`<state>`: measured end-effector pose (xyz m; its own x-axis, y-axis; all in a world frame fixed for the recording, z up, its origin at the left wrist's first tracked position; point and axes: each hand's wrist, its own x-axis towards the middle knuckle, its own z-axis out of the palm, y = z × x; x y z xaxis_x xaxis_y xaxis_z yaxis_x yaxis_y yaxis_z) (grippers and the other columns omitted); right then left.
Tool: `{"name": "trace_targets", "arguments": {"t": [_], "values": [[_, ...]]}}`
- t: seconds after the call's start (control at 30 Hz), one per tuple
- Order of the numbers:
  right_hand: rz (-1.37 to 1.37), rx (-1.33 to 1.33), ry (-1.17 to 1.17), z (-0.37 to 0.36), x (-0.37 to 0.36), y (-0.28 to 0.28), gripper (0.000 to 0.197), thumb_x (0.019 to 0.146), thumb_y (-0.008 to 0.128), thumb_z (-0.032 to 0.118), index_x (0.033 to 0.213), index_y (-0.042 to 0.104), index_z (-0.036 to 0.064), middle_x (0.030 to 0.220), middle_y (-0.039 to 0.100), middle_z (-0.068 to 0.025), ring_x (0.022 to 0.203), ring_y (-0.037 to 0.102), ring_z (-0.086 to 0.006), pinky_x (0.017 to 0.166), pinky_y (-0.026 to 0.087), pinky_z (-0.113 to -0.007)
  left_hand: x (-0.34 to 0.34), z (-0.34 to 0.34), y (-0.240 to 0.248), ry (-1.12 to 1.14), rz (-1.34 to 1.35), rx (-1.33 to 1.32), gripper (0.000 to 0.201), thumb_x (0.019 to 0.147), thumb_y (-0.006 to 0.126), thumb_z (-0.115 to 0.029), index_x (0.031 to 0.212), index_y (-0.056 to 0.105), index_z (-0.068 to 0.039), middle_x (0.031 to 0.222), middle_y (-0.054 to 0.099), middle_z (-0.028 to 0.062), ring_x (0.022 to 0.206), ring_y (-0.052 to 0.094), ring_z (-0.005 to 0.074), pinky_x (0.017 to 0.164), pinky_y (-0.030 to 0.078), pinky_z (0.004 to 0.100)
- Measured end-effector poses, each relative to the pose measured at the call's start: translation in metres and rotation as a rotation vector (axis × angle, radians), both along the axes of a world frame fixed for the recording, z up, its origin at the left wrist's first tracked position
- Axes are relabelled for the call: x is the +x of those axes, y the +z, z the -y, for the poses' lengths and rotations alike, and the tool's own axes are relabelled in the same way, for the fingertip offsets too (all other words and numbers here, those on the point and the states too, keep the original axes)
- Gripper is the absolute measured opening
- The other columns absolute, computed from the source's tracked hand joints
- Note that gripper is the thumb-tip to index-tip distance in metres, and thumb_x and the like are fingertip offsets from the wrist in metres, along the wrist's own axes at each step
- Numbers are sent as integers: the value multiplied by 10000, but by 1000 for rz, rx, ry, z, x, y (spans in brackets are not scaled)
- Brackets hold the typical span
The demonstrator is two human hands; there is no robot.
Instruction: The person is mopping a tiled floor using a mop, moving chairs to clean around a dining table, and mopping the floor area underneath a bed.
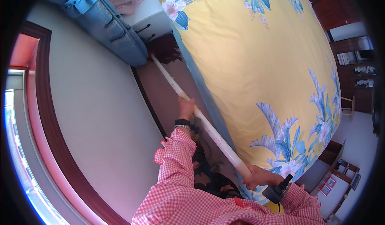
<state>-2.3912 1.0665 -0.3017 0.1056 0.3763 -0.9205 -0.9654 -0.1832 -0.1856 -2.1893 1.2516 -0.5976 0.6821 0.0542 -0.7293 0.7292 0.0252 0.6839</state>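
A mop with a long pale pole [218, 140] slants from my lower right up to the far left, over the floor strip beside the bed. Its dark red, ragged-edged head [166, 49] lies on the floor at the far end, next to the cabinet. My left hand [186, 108] is wrapped round the middle of the pole. At the pole's near end, my right hand [258, 177] is closed on it, close to the bed's side. Both forearms are in pink checked sleeves.
A bed with a yellow floral cover [248, 64] fills the right side. Left of the floor strip [160, 92] runs a white wall [96, 88] with a window [18, 144]. A blue curtain [112, 28] and a white cabinet [150, 22] stand at the far end.
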Motion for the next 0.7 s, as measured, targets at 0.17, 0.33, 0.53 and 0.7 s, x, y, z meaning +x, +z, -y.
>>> {"name": "trace_targets", "arguments": {"t": [0.17,0.33,0.53,0.7], "values": [[-28,16,4,7,-4,3,472,753,570,65,1143,313,1,628,489,-74,434,494,-144,385,388,-261,-21,-11,-6,88,-22,-30,557,753,569,-33,1185,224,39,885,515,217,558,593,253,464,504,344],[-36,-56,117,30,-37,22,485,733,574,53,1144,319,12,639,480,-78,439,488,-140,385,382,-258,-80,0,14,172,-19,-61,400,759,549,-38,1051,286,37,792,483,168,518,562,232,430,490,364],[-72,-80,172,62,-117,56,481,732,595,79,1132,333,21,652,458,-63,441,475,-133,388,374,-255,-182,26,31,222,-78,-92,432,753,548,-1,1076,264,37,850,481,185,531,574,249,450,509,373],[-78,-152,226,97,-200,95,456,727,595,88,1111,360,19,658,465,-60,447,483,-133,397,374,-253,-300,63,39,291,-128,-187,453,749,539,-31,1069,226,44,833,489,185,572,577,248,451,499,366]]}}
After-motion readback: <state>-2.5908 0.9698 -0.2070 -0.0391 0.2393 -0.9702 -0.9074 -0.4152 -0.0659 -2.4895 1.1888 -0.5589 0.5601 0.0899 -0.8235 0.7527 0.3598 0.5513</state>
